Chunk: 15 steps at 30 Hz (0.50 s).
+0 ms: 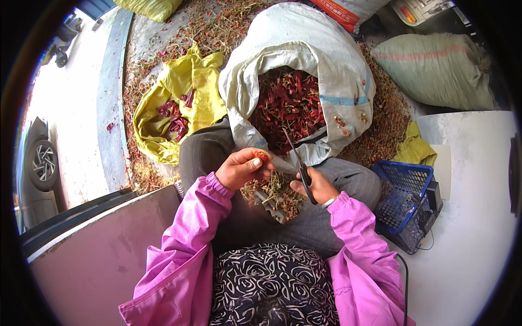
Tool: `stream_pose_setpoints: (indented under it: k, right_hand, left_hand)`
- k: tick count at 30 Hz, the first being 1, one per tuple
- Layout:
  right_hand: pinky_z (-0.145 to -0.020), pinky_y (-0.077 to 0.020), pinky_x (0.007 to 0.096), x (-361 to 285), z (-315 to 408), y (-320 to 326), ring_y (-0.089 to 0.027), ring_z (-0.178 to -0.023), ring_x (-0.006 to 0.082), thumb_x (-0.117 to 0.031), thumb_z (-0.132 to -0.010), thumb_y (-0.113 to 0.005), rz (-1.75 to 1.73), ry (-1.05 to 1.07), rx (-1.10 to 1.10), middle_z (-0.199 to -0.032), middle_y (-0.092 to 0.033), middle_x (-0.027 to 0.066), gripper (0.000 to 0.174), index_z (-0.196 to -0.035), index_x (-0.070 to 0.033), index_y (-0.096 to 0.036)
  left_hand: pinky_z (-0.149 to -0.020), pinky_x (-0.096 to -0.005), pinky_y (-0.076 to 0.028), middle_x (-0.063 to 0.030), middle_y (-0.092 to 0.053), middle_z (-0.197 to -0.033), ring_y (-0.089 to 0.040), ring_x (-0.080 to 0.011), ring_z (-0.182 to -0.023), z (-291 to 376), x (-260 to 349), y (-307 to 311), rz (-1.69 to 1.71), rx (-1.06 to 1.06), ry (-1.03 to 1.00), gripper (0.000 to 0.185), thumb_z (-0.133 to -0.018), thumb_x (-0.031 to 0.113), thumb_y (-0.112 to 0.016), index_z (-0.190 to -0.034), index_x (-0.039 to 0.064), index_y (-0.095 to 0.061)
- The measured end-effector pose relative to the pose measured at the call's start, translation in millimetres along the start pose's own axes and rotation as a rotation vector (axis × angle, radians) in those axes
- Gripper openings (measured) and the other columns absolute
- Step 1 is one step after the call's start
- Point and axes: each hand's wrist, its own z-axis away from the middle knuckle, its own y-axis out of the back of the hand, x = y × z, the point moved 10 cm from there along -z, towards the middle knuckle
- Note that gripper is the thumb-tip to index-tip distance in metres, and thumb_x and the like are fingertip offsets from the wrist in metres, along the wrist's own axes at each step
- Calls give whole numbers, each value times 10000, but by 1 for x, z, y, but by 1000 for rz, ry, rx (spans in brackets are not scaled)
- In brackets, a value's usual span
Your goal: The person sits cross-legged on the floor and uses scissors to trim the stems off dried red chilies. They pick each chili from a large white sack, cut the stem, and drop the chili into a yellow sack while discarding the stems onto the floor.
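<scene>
Between the thumb and fingers of my left hand [244, 168] is a small dried red pepper piece [260, 155]. My right hand [320, 185] grips black-handled scissors [297, 157], whose blades point up toward the mouth of a large white woven sack [346, 77]. Dried red peppers with pale stems [289, 102] fill that sack's open mouth. To its left, a yellow woven sack [157, 142] lies open with several dark red pepper pieces [178, 123] inside. Cut stems and bits [281, 191] lie between my legs, below my hands.
Stems and red bits litter the floor [383, 118]. A blue plastic basket [401, 195] stands at my right, near a yellow cloth [415, 146]. A full greenish sack [436, 71] lies at the upper right. A low wall [106, 228] is at the left; a car wheel [43, 165] shows beyond.
</scene>
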Motion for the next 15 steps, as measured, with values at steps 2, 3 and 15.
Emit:
stream_pose_setpoints:
  k: [2, 3, 15]
  right_hand:
    - [-619, -483, 299, 32, -12, -10, -572, -645, 141, -651, -723, -705, -106, -107, -51, -661, -534, 21, 663, -842, -15, -560]
    - [-640, -495, 285, 49, -20, -17, -548, -646, 115, -653, -745, -680, -188, -201, -108, -678, -505, 0, 658, -884, -22, -560]
    - [-773, -536, 444, 127, -133, -32, -528, -550, 128, -762, -658, -645, -784, -803, -17, -624, -508, -9, 822, -965, -4, -568]
  left_hand:
    - [-831, -354, -516, -108, -642, -1028, -634, -189, -913, -3, -2, 11, -61, 73, 13, 230, -950, 152, -560, -1138, 19, -561]
    - [-833, -353, -517, -110, -642, -1032, -634, -190, -915, -4, -4, 17, -71, 104, 23, 227, -946, 148, -568, -1136, 24, -562]
    - [-513, -261, -488, -51, -598, -693, -578, -126, -557, -10, -26, 69, -206, 356, 65, 143, -881, 130, -670, -867, 43, -557]
